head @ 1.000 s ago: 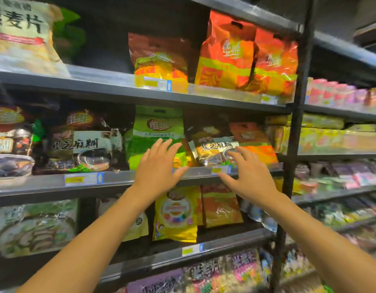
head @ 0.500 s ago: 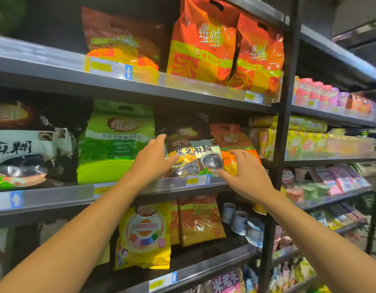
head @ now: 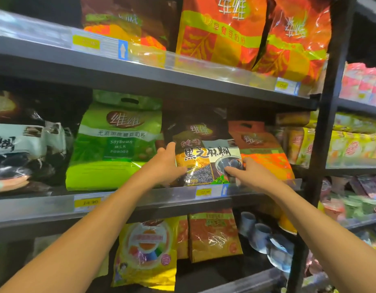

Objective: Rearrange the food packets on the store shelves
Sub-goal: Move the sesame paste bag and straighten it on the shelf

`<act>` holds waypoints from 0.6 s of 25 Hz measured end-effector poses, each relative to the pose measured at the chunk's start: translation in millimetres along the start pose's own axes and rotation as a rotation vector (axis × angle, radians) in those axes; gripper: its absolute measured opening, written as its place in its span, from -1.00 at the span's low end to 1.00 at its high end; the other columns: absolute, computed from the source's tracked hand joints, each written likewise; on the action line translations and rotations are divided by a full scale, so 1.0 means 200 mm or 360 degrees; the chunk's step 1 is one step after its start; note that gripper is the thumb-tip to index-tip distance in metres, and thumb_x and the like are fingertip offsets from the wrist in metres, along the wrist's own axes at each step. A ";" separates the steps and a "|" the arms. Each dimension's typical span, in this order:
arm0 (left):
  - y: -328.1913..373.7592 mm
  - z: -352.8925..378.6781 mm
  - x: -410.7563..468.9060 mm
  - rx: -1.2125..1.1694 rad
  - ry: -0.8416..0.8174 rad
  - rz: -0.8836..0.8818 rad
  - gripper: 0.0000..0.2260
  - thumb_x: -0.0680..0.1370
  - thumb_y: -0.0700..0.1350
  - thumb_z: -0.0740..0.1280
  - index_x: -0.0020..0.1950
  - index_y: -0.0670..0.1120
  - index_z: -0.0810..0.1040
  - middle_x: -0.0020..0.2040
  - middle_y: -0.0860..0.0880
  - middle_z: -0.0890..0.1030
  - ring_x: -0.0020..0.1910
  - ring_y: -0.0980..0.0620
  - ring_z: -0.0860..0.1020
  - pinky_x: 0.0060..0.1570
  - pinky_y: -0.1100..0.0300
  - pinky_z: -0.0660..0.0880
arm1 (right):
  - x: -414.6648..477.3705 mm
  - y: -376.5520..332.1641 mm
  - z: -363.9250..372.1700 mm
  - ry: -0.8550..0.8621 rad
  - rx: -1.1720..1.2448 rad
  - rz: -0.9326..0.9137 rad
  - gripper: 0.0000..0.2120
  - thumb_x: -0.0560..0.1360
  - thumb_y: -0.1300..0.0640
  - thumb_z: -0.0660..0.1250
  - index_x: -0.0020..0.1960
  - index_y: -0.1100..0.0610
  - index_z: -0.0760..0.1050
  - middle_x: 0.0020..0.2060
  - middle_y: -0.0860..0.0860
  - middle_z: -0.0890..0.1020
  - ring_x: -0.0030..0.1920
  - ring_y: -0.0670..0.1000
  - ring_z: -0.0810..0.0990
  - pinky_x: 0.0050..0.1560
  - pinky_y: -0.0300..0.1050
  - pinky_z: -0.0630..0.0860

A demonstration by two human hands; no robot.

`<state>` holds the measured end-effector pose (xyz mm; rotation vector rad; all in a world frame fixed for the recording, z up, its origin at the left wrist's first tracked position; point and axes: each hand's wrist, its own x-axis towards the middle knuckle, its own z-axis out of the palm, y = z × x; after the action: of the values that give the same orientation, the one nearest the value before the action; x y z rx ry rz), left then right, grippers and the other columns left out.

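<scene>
**Both hands on one sesame packet, middle shelf**

My two hands meet on a single black sesame packet point(head: 206, 157), which stands upright on the middle shelf point(head: 140, 200). My left hand point(head: 166, 163) clasps its left edge, thumb laid across the lower front and the forefinger pointing up along the side. My right hand point(head: 248, 174) pinches the lower right corner, fingertips bent onto the printed bowl. The packet is a flat, glossy film pouch, dark above and crinkled at the top.

Just left of my left hand stands one green soybean packet point(head: 117, 144), pillow-shaped, with a die-cut handle slot. Further left is one black-and-white packet point(head: 24, 149), its film wrinkled. Just beyond my right hand leans one orange packet point(head: 265, 153), partly behind the sesame packet.

Above my hands, three shiny orange-red packets point(head: 221, 32) stand on the upper shelf. Below my forearms are one yellow packet point(head: 147, 254) and one brown-orange packet point(head: 212, 235), both flat pouches. Two yellow price labels point(head: 206, 192) sit in the clear plastic strip on the shelf lip under my wrists.
</scene>
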<state>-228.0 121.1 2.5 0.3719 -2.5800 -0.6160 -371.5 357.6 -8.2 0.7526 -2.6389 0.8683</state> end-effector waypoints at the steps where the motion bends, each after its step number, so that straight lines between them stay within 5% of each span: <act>1: 0.00 0.01 0.00 -0.0090 -0.0009 -0.0013 -0.21 0.59 0.06 0.43 0.66 0.05 0.00 0.50 -0.15 0.29 -0.11 -0.11 0.69 -0.20 0.01 0.71 | 0.04 0.02 0.01 -0.0024 0.0101 -0.0002 -0.39 0.38 -0.43 0.37 0.17 0.03 0.52 0.03 -0.01 0.70 -0.01 0.02 0.67 0.09 0.10 0.63; 4: 0.03 0.02 -0.01 -0.0344 0.0038 -0.0065 -0.20 0.59 -0.03 0.46 0.66 0.10 0.01 0.54 -0.11 0.24 -0.07 -0.08 0.66 -0.27 0.06 0.71 | 0.07 0.04 0.01 -0.0047 0.0335 -0.0025 -0.70 0.49 -0.19 0.49 0.02 -0.01 0.53 -0.06 0.00 0.72 -0.07 -0.01 0.67 0.00 0.04 0.62; 7: 0.06 0.03 -0.02 -0.0679 0.0114 -0.0141 -0.20 0.58 -0.12 0.46 0.66 0.10 0.04 0.52 -0.06 0.27 0.06 -0.10 0.61 -0.17 -0.05 0.72 | 0.11 0.06 0.02 -0.0027 0.0484 -0.0068 -0.62 0.46 -0.18 0.52 0.09 0.04 0.52 -0.08 -0.04 0.68 -0.09 -0.03 0.65 -0.12 -0.01 0.62; 11: 0.11 0.01 0.01 -0.0964 0.0180 -0.0277 -0.33 0.60 -0.20 0.42 0.60 -0.04 0.12 -0.03 0.05 0.39 -0.07 -0.11 0.55 0.09 -0.33 0.60 | 0.15 0.03 -0.03 0.0076 0.0675 -0.0125 -0.57 0.47 -0.13 0.53 0.18 0.06 0.47 -0.01 -0.06 0.62 -0.06 -0.06 0.61 -0.19 -0.16 0.52; 15: 0.17 -0.05 -0.01 -0.1554 0.0198 -0.0520 -0.58 0.65 -0.13 0.38 0.44 -0.21 0.33 0.07 -0.11 0.57 0.09 -0.17 0.62 0.10 -0.16 0.66 | 0.16 0.00 -0.11 0.0110 0.0844 -0.0178 -0.65 0.51 -0.08 0.50 0.18 0.05 0.48 -0.02 -0.07 0.62 -0.06 -0.10 0.62 -0.20 -0.19 0.55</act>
<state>-226.6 147.9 25.7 0.4551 -1.8075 -1.7659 -395.9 357.4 21.3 0.9541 -2.2925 1.5541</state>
